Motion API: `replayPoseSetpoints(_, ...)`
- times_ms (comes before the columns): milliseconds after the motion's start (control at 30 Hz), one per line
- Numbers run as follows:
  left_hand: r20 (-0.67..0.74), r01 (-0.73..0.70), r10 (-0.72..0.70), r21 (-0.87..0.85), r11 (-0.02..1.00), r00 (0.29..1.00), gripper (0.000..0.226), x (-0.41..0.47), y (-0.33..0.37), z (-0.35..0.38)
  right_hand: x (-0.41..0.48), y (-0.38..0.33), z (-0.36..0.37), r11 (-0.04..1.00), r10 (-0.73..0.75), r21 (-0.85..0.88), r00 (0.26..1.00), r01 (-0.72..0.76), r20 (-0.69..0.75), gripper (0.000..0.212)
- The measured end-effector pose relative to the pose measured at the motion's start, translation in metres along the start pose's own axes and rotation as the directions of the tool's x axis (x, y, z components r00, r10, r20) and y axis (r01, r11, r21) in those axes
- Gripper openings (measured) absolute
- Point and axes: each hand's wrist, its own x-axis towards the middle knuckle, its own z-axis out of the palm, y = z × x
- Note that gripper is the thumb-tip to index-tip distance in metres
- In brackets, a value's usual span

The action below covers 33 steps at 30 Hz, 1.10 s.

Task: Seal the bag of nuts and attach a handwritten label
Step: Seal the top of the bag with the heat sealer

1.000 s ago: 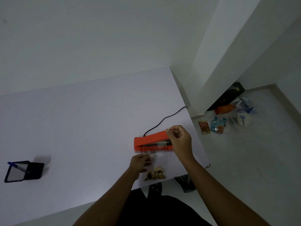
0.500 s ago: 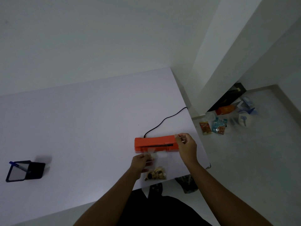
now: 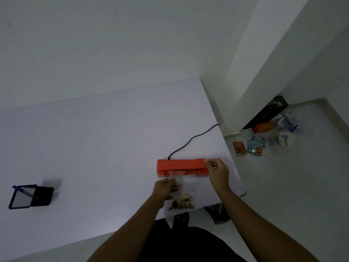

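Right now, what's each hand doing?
Left hand: pinching the bag near its open top.
Right hand: fingers closed on the right end of the sealer.

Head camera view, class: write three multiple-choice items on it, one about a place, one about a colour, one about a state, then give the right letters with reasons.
1. Where do the nuts sit in the clear bag?
A. at the end nearest the person
B. under the sealer
C. outside it

2. What colour is the sealer?
A. blue
B. orange-red
C. green

3. What is the right hand doing?
A. lying flat on the table
B. resting on the sealer's right end
C. holding a pen

Answers:
1 A: nuts bunch near the table edge.
2 B: its body shows orange-red.
3 B: fingers sit on that end.
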Motion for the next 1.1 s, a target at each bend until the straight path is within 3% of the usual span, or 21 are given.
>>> replayPoseSetpoints(1100,-0.016,-0.036,0.037,0.051,0.998,0.999,0.017,0.001,0.002,-0.002,0.021,0.024,-0.008,0.988,0.148,0.023,0.976,-0.153,0.157,0.035)
